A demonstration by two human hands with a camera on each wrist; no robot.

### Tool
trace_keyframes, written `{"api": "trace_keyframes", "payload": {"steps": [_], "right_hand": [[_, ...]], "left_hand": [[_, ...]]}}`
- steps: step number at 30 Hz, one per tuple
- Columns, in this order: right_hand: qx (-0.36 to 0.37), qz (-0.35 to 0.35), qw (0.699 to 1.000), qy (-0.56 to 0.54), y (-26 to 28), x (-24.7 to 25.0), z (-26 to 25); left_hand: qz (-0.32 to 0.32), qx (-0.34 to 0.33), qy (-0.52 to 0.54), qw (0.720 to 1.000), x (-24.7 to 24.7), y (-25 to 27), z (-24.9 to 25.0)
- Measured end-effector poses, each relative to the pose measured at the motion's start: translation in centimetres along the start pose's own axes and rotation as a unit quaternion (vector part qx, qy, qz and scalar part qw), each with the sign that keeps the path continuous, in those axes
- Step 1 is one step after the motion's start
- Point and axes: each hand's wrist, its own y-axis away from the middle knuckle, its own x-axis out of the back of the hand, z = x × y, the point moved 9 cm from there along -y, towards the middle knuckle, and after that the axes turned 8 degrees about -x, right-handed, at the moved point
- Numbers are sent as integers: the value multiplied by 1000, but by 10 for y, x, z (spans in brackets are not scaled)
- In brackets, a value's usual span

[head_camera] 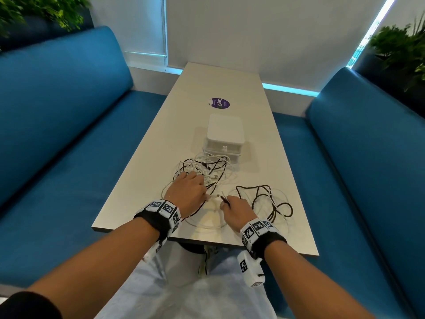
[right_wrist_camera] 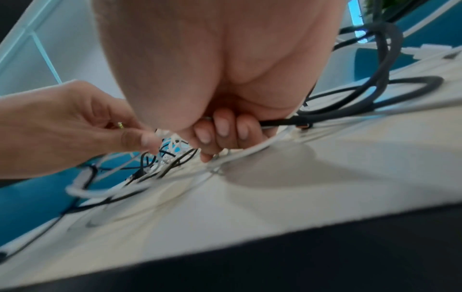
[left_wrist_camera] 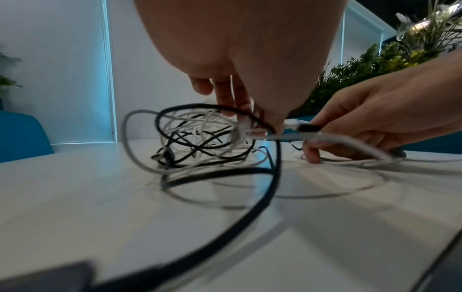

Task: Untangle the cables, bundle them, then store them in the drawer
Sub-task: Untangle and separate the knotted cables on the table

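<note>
A tangle of white and black cables [head_camera: 204,169] lies on the table in front of a small white drawer box [head_camera: 225,137]. My left hand [head_camera: 190,192] rests over the tangle's near side and pinches a white cable end [left_wrist_camera: 292,123] between thumb and fingers. My right hand [head_camera: 234,209] curls round a black cable [right_wrist_camera: 282,122] and a white one [left_wrist_camera: 350,141] beside it. To the right, a looser black cable [head_camera: 264,199] loops with thin white cable on the tabletop. The drawer box looks closed.
The pale table [head_camera: 271,139] is long and narrow, with a purple round sticker [head_camera: 219,103] beyond the box. Blue benches [head_camera: 69,125] flank both sides. Plants [head_camera: 400,49] stand at the far corners. My lap is below the near table edge.
</note>
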Motion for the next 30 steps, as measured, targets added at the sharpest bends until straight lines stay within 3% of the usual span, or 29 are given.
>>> {"api": "trace_keyframes", "payload": {"steps": [4, 11, 15, 18, 20, 25, 30], "right_hand": [[-25, 48, 994, -98, -2, 22, 8], [-27, 35, 994, -102, 0, 26, 18], [-23, 9, 996, -82, 2, 13, 14], [-18, 6, 997, -71, 3, 9, 11], [-19, 6, 997, -69, 3, 9, 11], [-20, 8, 997, -79, 2, 9, 15], [9, 61, 988, -144, 6, 28, 3]], "left_hand": [[2, 34, -9, 999, 1, -18, 7], [-132, -32, 65, 989, -18, -18, 17], [-208, -94, 14, 974, -26, -7, 20], [-194, -124, -60, 971, -26, -7, 22], [-162, -110, -65, 978, -24, -10, 19], [-88, -29, -22, 995, -5, -21, 14], [-43, 39, -26, 998, 3, -32, 10]]}}
